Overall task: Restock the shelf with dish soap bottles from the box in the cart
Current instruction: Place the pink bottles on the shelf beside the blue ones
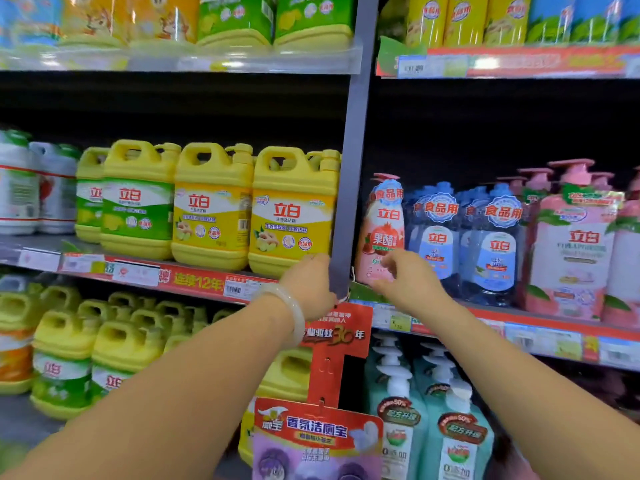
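Yellow jugs point(292, 211) of dish soap, four in the front row, stand label-forward just left of the grey upright post point(349, 188), likely faced for shoppers. The left hand point(311, 285) rests against that post near the rightmost jug, holding nothing I can see. The right hand point(408, 275), fingers loosely curled and empty, reaches right of the post toward one pink bottle point(382, 230); no cart or box shows.

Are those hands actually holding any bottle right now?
No bottle is held. The left hand touches the grey shelf post; the right hand hovers, fingers loosely curled, before the pink bottle.
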A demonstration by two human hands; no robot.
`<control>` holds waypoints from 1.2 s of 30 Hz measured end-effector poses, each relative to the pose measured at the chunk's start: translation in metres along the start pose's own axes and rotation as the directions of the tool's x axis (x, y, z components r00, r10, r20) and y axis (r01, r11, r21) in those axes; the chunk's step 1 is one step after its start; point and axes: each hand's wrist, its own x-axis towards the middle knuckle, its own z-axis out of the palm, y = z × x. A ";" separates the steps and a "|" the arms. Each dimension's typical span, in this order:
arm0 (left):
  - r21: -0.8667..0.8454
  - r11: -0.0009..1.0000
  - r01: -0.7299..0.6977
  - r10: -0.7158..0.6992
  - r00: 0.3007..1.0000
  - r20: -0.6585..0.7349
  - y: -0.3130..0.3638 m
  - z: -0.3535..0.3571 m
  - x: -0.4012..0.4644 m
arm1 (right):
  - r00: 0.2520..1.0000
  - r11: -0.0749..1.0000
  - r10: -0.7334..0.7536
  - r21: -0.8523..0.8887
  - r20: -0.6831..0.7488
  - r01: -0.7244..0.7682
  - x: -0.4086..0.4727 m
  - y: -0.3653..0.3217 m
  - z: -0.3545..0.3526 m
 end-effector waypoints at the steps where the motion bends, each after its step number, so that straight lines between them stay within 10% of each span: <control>1: 0.007 1.000 0.002 -0.002 1.000 0.001 -0.008 -0.005 -0.007 | 0.998 0.998 -0.063 -0.026 0.030 0.064 -0.007 -0.018 0.007; 10: 0.309 0.935 0.172 -0.218 0.969 0.121 -0.163 -0.060 -0.130 | 0.848 0.909 -0.350 -0.075 0.398 0.410 -0.083 -0.197 0.120; 18: 0.511 0.783 0.356 -0.527 0.815 0.239 -0.332 -0.100 -0.298 | 0.548 0.753 -0.606 0.196 0.576 0.628 -0.193 -0.369 0.260; 26: 0.532 0.543 0.650 -0.819 0.549 0.166 -0.474 -0.127 -0.389 | 0.319 0.658 -0.686 0.372 0.653 0.654 -0.237 -0.487 0.385; 36: 0.563 0.410 0.718 -0.911 0.346 0.223 -0.655 -0.120 -0.389 | 0.210 0.698 -0.644 0.452 0.736 0.555 -0.200 -0.577 0.549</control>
